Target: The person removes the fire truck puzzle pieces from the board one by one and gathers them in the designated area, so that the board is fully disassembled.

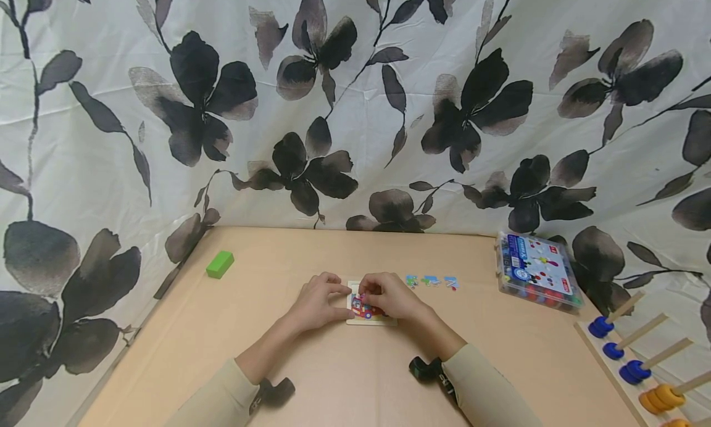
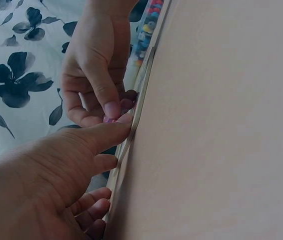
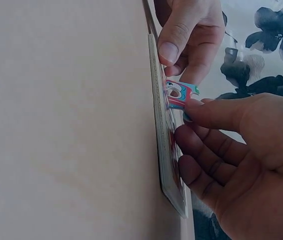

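Observation:
A small jigsaw puzzle board (image 1: 366, 322) with a pale frame and a colourful vehicle picture lies on the table. My right hand (image 1: 391, 296) is over its right part, pinching a puzzle piece (image 3: 177, 94) between thumb and fingers. The piece is red and blue with a cartoon eye, tilted up from the board in the right wrist view. At the board's left side is my left hand (image 1: 318, 302), thumb by the lower corner and fingers spread toward the upper edge. Part of the picture is hidden under the right hand.
Several loose puzzle pieces (image 1: 431, 281) lie just right of the board. A green block (image 1: 220, 265) is at the back left. At the back right stands a clear plastic box (image 1: 537, 271) of coloured parts, with a wooden peg stand of rings (image 1: 633, 371) in front. A floral cloth (image 1: 389, 137) hangs behind.

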Motion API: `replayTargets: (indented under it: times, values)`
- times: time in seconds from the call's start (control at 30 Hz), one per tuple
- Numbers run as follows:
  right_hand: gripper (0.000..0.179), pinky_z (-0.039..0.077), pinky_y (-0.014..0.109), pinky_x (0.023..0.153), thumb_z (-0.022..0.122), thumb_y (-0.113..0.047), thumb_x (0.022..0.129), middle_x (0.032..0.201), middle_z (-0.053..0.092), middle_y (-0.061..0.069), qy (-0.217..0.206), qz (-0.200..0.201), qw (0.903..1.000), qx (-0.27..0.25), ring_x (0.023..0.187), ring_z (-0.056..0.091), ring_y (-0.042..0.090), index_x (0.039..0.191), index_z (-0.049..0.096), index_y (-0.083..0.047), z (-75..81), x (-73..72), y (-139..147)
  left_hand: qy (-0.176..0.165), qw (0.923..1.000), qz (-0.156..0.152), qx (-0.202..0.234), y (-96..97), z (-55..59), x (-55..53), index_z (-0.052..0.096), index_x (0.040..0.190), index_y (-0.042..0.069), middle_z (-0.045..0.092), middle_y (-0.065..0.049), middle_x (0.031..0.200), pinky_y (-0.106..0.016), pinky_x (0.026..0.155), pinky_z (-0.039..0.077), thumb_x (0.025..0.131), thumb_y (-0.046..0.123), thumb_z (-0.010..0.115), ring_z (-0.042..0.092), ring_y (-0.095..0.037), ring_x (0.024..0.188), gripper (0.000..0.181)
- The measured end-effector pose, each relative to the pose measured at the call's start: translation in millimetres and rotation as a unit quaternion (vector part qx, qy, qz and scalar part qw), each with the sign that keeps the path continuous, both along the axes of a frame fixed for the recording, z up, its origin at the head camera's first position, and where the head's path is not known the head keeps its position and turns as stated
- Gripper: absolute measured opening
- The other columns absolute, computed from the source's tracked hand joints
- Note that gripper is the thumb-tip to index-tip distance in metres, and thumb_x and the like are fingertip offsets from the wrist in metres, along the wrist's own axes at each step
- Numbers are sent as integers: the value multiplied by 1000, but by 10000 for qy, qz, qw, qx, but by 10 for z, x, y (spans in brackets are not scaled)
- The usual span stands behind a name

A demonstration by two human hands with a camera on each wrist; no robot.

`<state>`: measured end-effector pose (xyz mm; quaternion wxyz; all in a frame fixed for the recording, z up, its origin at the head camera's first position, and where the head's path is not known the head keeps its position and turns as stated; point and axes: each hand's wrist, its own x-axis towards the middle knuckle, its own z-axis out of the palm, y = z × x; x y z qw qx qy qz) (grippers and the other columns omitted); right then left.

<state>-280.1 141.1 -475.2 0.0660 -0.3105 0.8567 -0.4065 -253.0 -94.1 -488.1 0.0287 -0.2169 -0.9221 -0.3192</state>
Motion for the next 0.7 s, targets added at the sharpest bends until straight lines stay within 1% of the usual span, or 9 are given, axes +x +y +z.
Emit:
replayTargets:
  times: [0.17,0.33,0.53,0.7]
  values:
    - [6,47,22,61,71,-3,96,80,64,1,-122,1,9998,-130,69,56,10,96,71,-9,19,21,-7,-8,10000,-21,44,-3,-1,-1,78,121,18,61,-12,136,-58,107,38,78,45,89,53,-34,125,51]
    - [2,47,22,61,71,-7,97,79,64,0,-167,-30,9998,-116,69,56,10,97,69,-7,31,25,-4,-11,10000,-27,50,-3,-9,-8,78,121,18,61,-13,136,-58,107,38,79,46,89,53,-34,125,52]
    - [6,47,24,59,72,-11,98,78,63,-1,-167,-40,9998,-129,68,56,11,97,70,-5,39,24,18,-105,9999,66,75,12,-10,-4,79,121,19,61,-10,136,-57,108,38,78,45,90,53,-33,124,52]
    - [3,48,25,62,71,-6,97,78,63,0,-130,-47,9996,-231,70,57,13,95,72,-8,71,34,41,-61,9999,51,71,6,6,7,78,120,18,61,-11,136,-58,107,38,77,46,90,53,-34,125,52]
